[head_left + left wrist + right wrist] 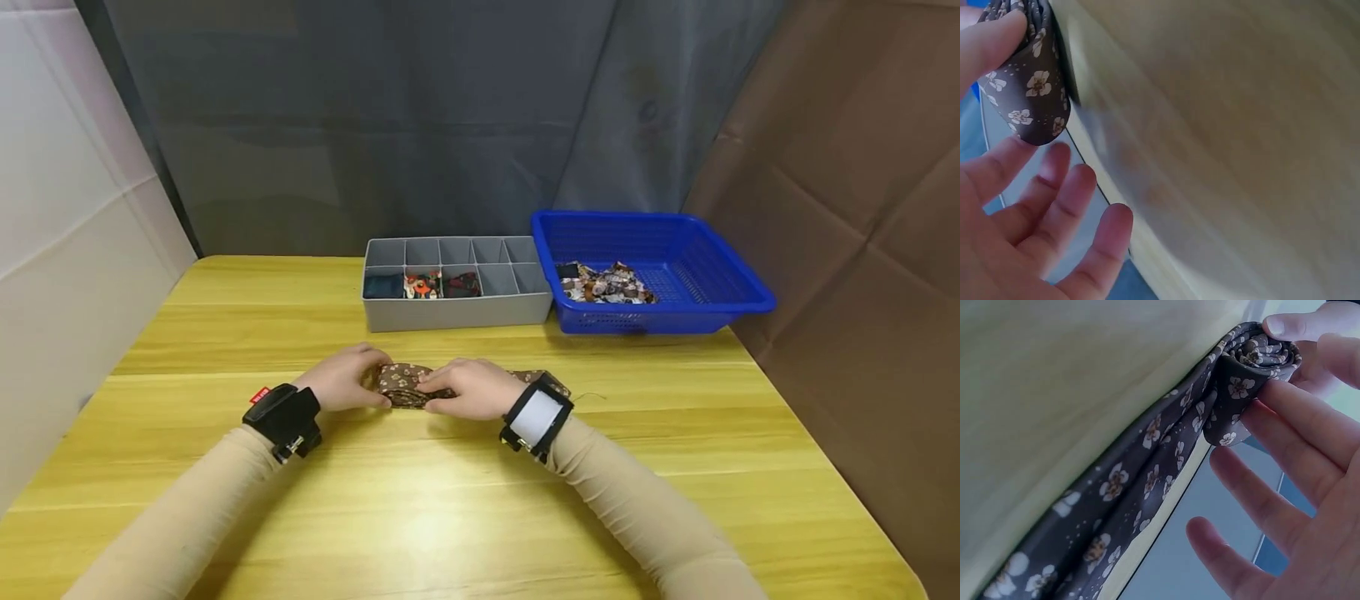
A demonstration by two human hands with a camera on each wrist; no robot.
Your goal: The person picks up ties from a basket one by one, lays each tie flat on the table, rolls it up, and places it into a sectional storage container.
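A brown strip of cloth with a pale flower print (401, 385) lies on the yellow table (450, 517), partly wound into a roll. My left hand (352, 382) pinches the roll's left end (1029, 81) between thumb and forefinger, the other fingers (1079, 206) spread out. My right hand (448, 388) holds the roll's right end (1254, 362), thumb on top and forefinger underneath. The unrolled tail (1147, 475) lies flat along the table and runs off to the right past my right wrist (546, 379).
A grey divided organiser (457, 310) stands behind the hands, with three rolled pieces in its front compartments. To its right is a blue plastic basket (675, 242) holding a small heap of patterned cloth (603, 283). Curtains close off the back and sides.
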